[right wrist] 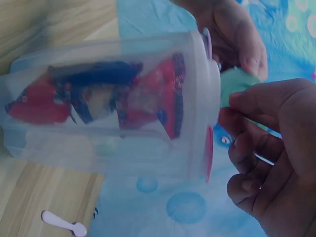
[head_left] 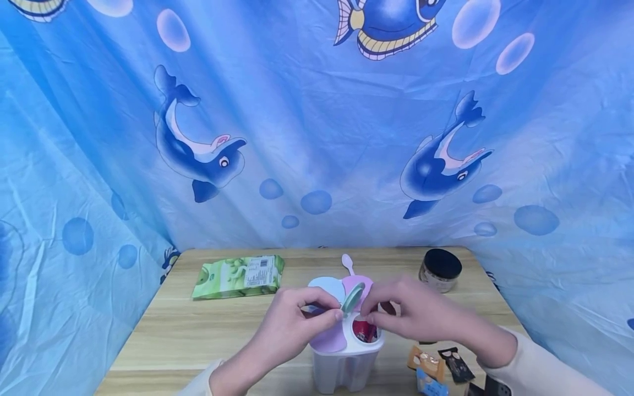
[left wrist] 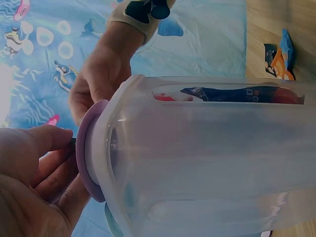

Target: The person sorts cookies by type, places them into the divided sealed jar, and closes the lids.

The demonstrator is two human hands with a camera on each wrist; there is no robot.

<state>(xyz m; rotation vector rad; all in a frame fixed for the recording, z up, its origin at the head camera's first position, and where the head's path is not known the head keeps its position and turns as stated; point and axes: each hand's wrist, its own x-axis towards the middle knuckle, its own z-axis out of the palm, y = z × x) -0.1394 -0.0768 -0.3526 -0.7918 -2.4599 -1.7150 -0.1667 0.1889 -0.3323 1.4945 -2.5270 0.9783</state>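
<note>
Pale sleeves (head_left: 545, 360) reach in from the bottom of the frame. From where I stand, the left grip (head_left: 292, 322) has a small green lid (head_left: 353, 298) pinched at its edge between thumb and forefinger, tilted up above a clear plastic container (head_left: 342, 369) at lower middle. The right grip (head_left: 413, 311) bends its fingers over the container's round uncovered opening, thumb and forefinger close together beside that lid; whether they pinch its rim or anything else, I can't tell. Red wrapped packets (head_left: 364, 331) show inside, partly covered by those fingers. A purple petal-shaped lid (head_left: 329, 339) sits left of the opening, its far end hidden by the left hand. Some dark reddish shape (head_left: 388, 308) behind the right fingers is hard to make out. At lower right, an orange packet (head_left: 426, 362) lies on the wooden surface (head_left: 153, 335); a dark object (head_left: 497, 388) near the right sleeve is cut off.
</note>
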